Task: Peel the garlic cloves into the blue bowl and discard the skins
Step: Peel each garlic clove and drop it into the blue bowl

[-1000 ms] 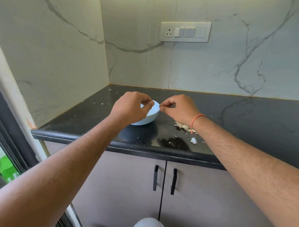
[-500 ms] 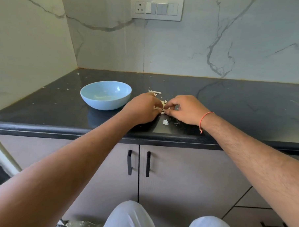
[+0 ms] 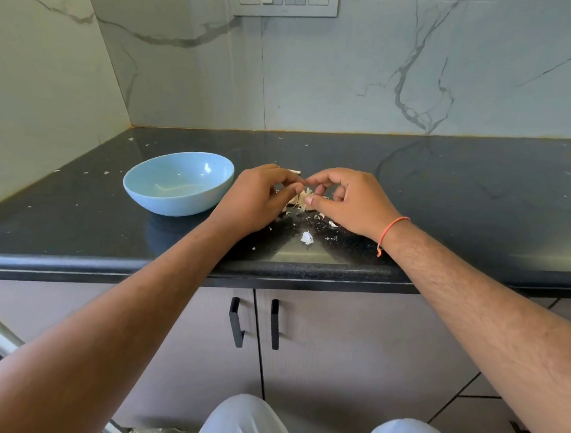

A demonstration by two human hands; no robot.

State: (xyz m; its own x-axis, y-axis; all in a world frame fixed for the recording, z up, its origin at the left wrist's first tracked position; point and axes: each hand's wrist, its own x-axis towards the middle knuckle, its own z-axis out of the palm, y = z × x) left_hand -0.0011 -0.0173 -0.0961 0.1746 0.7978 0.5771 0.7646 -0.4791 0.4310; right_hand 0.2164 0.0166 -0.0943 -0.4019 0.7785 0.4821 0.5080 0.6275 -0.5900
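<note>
The blue bowl (image 3: 178, 183) stands on the black counter (image 3: 439, 183), left of both hands. Inside it I see only a pale streak, and I cannot tell whether that is garlic. A small heap of pale garlic skins (image 3: 299, 200) lies just right of the bowl. My left hand (image 3: 260, 197) and my right hand (image 3: 349, 200) close in on the heap from either side with curled fingers, index tips meeting above it. My right thumb presses on the skins. No whole clove is visible.
A white scrap (image 3: 307, 237) and tiny flakes lie near the counter's front edge (image 3: 280, 275). Marble walls enclose the corner on the left and behind, with a switch plate (image 3: 288, 1) above. Cabinet doors with black handles (image 3: 236, 326) are below.
My hands moved from over the bowl rightward and down onto the heap of skins. The view swung right, so the bowl now sits to the left of the hands.
</note>
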